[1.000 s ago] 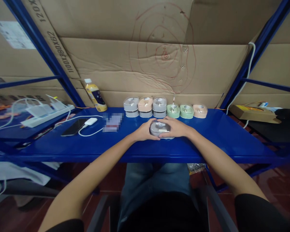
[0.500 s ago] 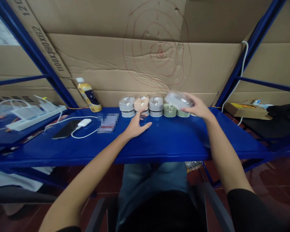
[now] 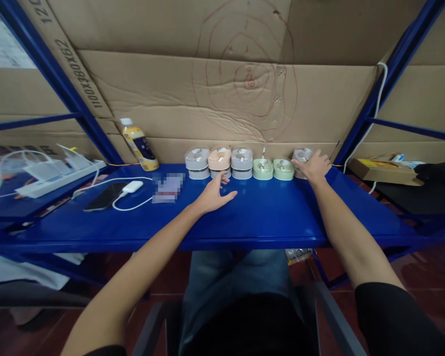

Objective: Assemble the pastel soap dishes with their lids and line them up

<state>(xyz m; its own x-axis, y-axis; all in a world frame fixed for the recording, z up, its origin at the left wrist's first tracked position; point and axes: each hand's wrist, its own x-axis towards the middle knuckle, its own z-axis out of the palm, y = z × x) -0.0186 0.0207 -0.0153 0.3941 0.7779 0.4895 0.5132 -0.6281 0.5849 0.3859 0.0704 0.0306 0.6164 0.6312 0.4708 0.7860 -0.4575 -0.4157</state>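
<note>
Several small lidded boxes line the back of the blue shelf. From the left come a grey stack (image 3: 198, 160), a peach-topped stack (image 3: 219, 158) and another grey stack (image 3: 242, 160), each two high. Beside them sit two single green boxes (image 3: 263, 169) (image 3: 283, 169). My right hand (image 3: 315, 167) is around a grey-topped box (image 3: 302, 155) at the right end of the row, its lower part partly covered by the fingers. My left hand (image 3: 217, 194) rests with fingers apart in front of the peach-topped stack, holding nothing.
A yellow bottle (image 3: 140, 146) stands at the back left. Nearer are a dark phone (image 3: 109, 196), a white plug with cable (image 3: 132, 186) and a blurred packet (image 3: 168, 188). At left lies a power strip (image 3: 59, 179); at right, a cardboard box (image 3: 383, 172).
My right hand has carried the grey-topped box right and down from above the green boxes to the row's right end. My left hand has hardly moved; the view has shifted slightly.
</note>
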